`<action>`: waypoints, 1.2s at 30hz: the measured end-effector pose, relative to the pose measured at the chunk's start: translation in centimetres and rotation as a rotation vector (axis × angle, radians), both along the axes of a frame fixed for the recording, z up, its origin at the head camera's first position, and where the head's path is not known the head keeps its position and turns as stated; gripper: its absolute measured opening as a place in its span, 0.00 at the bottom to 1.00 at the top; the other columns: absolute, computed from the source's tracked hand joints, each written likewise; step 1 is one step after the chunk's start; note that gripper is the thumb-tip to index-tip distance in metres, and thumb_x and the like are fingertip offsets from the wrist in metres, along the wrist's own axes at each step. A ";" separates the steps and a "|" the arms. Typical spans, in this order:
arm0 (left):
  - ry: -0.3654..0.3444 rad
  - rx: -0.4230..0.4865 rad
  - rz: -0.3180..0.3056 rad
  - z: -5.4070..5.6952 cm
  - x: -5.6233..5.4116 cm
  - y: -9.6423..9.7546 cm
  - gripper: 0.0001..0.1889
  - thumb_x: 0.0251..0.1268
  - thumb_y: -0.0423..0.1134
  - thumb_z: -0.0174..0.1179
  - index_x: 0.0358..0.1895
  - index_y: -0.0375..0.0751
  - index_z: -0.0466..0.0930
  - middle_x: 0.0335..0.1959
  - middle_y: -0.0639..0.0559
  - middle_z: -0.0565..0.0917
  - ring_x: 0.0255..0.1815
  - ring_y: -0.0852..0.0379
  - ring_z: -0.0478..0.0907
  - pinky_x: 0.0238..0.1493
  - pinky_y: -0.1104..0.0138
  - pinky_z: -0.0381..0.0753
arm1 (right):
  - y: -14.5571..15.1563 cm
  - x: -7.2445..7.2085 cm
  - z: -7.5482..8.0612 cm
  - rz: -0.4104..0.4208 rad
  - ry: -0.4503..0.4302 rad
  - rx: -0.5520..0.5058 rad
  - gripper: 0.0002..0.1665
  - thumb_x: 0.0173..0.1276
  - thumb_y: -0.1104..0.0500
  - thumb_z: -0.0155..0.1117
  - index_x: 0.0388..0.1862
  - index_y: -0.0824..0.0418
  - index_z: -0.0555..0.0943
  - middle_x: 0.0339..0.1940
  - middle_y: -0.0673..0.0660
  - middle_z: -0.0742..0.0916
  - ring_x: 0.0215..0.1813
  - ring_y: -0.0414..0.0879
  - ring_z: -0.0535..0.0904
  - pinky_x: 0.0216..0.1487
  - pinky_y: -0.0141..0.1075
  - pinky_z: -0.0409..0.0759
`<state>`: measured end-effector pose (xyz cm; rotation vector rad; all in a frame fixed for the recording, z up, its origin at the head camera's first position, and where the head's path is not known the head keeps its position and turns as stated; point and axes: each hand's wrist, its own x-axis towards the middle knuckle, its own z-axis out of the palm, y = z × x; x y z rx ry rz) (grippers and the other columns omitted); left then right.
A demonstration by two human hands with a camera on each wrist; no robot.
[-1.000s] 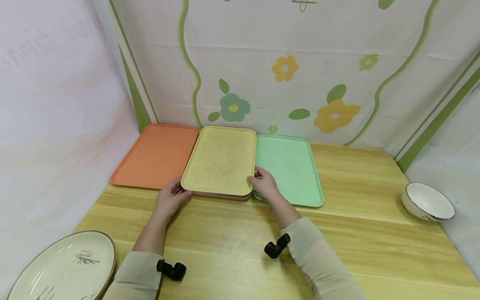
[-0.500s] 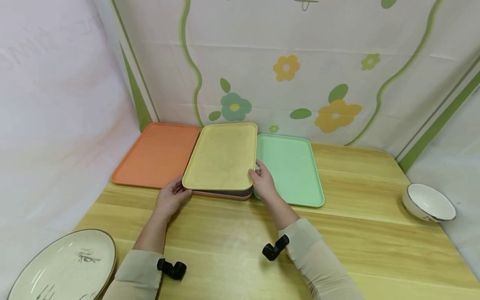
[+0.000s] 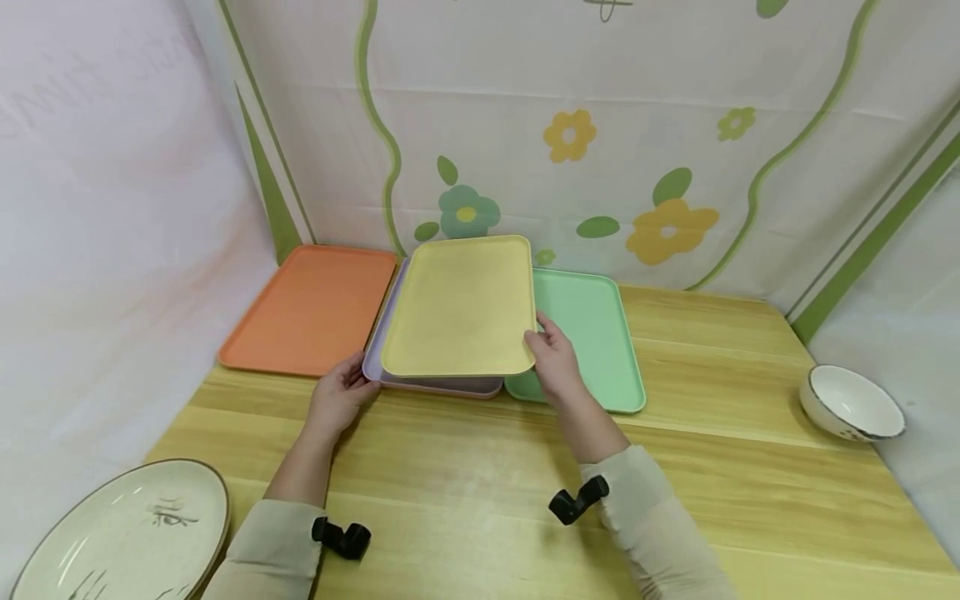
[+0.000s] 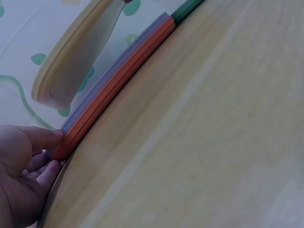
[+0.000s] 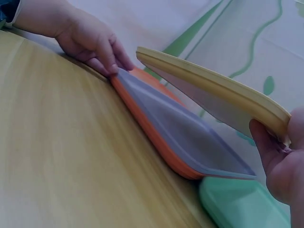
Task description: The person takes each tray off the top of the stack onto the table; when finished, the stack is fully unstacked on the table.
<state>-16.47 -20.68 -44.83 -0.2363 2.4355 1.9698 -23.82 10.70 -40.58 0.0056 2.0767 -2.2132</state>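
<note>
My right hand (image 3: pixel 555 364) grips a yellow rectangular tray (image 3: pixel 461 304) by its near right corner, thumb over the rim and fingers below. This tray is raised and tilted; the right wrist view shows a gap beneath it. Under it lies a purple tray (image 5: pixel 185 128), stacked on an orange-edged tray (image 4: pixel 113 90). At the stack's near left corner, my left hand (image 3: pixel 337 398) pinches the trays' edges between thumb and fingers. Much of the purple tray is hidden by the yellow one in the head view.
An orange tray (image 3: pixel 307 312) lies left of the stack, a green tray (image 3: pixel 592 342) right of it. An oval plate (image 3: pixel 123 533) is at the front left, a white bowl (image 3: pixel 853 402) at the right edge. A flowered cloth (image 3: pixel 525 108) hangs behind the wooden table (image 3: pixel 450 492).
My right hand has lifted the yellow tray off the purple one and moved it up and to the right, uncovering the purple tray's left side. My left hand stays at the stack's corner.
</note>
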 end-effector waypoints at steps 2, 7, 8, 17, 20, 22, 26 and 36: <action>0.000 -0.005 0.001 -0.1 -0.1 0.0 0.34 0.67 0.25 0.57 0.74 0.26 0.54 0.73 0.28 0.62 0.75 0.38 0.61 0.71 0.58 0.66 | 1.3 0.2 0.4 -0.006 0.014 -0.034 0.30 0.77 0.64 0.47 0.77 0.61 0.60 0.38 0.52 0.81 0.33 0.36 0.82 0.37 0.26 0.84; -0.002 -0.023 0.012 -0.2 -0.3 0.1 0.34 0.66 0.26 0.58 0.74 0.27 0.55 0.72 0.28 0.63 0.74 0.39 0.63 0.68 0.64 0.70 | 5.5 0.6 1.4 -0.012 0.037 -0.130 0.32 0.78 0.66 0.45 0.79 0.60 0.56 0.35 0.46 0.82 0.33 0.34 0.83 0.38 0.25 0.85; -0.006 -0.025 0.014 -0.3 -0.4 0.1 0.34 0.66 0.26 0.58 0.74 0.27 0.55 0.72 0.28 0.64 0.73 0.39 0.63 0.68 0.65 0.70 | 6.5 0.7 1.6 -0.005 0.044 -0.141 0.32 0.79 0.65 0.44 0.79 0.60 0.55 0.36 0.45 0.82 0.34 0.34 0.83 0.38 0.24 0.85; -0.016 -0.022 0.014 -0.4 -0.6 0.1 0.34 0.66 0.26 0.58 0.74 0.28 0.55 0.73 0.30 0.63 0.74 0.41 0.63 0.69 0.63 0.68 | 14.8 2.0 2.5 0.010 0.105 -0.270 0.34 0.79 0.65 0.43 0.80 0.62 0.48 0.43 0.46 0.87 0.39 0.37 0.85 0.40 0.27 0.86; -0.020 -0.020 0.018 -0.4 -0.6 0.1 0.34 0.66 0.26 0.58 0.74 0.28 0.56 0.73 0.31 0.63 0.74 0.42 0.63 0.70 0.61 0.67 | 17.3 2.3 2.6 0.002 0.105 -0.324 0.35 0.79 0.65 0.45 0.80 0.59 0.47 0.43 0.47 0.88 0.39 0.38 0.86 0.39 0.28 0.87; -0.017 -0.013 0.014 -0.4 -0.6 0.1 0.34 0.67 0.26 0.58 0.74 0.28 0.55 0.73 0.30 0.63 0.75 0.42 0.62 0.71 0.60 0.67 | 18.9 2.5 2.6 -0.021 0.104 -0.349 0.35 0.79 0.64 0.45 0.80 0.58 0.48 0.42 0.48 0.88 0.38 0.39 0.86 0.37 0.28 0.86; -0.008 -0.007 0.011 -0.4 -0.6 0.1 0.34 0.66 0.25 0.58 0.74 0.27 0.56 0.73 0.30 0.63 0.75 0.41 0.62 0.71 0.60 0.66 | 21.8 2.9 2.7 -0.074 0.098 -0.408 0.37 0.78 0.64 0.45 0.81 0.57 0.45 0.42 0.47 0.88 0.40 0.38 0.85 0.37 0.28 0.86; -0.026 -0.020 0.020 -0.3 -0.6 0.0 0.34 0.67 0.26 0.58 0.74 0.28 0.55 0.74 0.30 0.61 0.75 0.41 0.61 0.72 0.58 0.65 | 26.8 2.8 2.8 -0.131 0.063 -0.399 0.41 0.78 0.62 0.48 0.81 0.56 0.41 0.44 0.44 0.87 0.43 0.37 0.84 0.38 0.28 0.86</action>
